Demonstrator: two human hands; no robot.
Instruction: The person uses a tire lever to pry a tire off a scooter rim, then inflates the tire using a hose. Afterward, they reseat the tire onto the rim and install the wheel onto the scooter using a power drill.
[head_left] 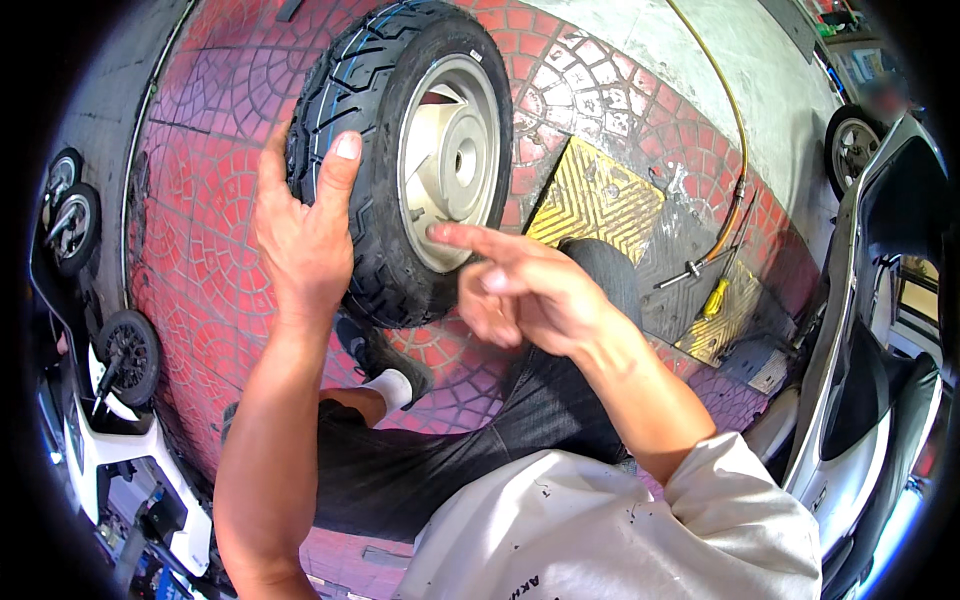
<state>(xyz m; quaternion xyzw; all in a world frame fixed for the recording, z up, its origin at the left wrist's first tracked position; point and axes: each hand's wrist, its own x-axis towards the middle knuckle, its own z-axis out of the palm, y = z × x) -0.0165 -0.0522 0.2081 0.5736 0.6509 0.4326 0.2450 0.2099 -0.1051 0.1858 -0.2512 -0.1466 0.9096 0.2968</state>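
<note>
A scooter wheel [455,160] with a black tyre [372,150] and a pale gold rim stands upright on the red tiles before me. My left hand [308,225] lies against the left side of the tread, thumb and fingers spread. At the lower edge of the rim is my right hand [525,290], its index finger stretched toward the metal and the other fingers loosely curled and partly blurred. I see nothing held in it. Whether that fingertip touches the rim I cannot tell.
A yellow and black ramp plate [597,200] lies right of the wheel. Beyond it are an air hose [742,130] with a metal nozzle and a yellow-handled screwdriver [716,298]. Parked motorbikes [150,470] line the left; a scooter [860,400] stands at the right.
</note>
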